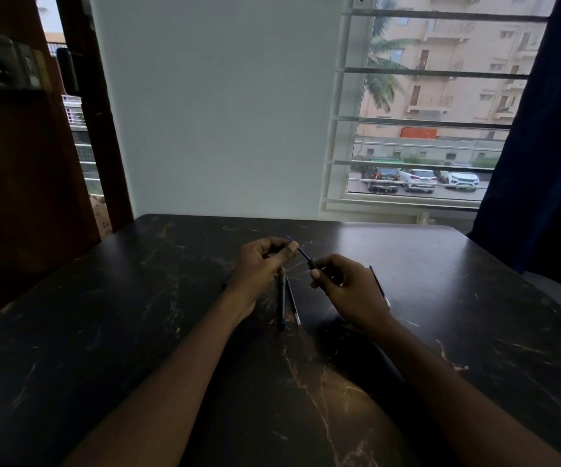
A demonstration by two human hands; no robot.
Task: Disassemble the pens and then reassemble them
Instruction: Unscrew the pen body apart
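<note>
A thin dark refill (301,251) slants between my two hands above the dark marble-patterned table (137,315). My left hand (262,264) pinches its far end between thumb and forefinger. My right hand (346,284) pinches the thicker near end, which looks like a pen tip piece. A dark pen barrel (282,303) lies on the table just below my left hand, with a thin refill (293,303) beside it. Another pen (379,284) lies partly hidden behind my right hand.
A small dark part (225,285) peeks out left of my left wrist. The table's far edge meets a white wall, with a barred window (424,106) at the right and a dark blue curtain (548,146) beside it. A brown door (19,146) stands left.
</note>
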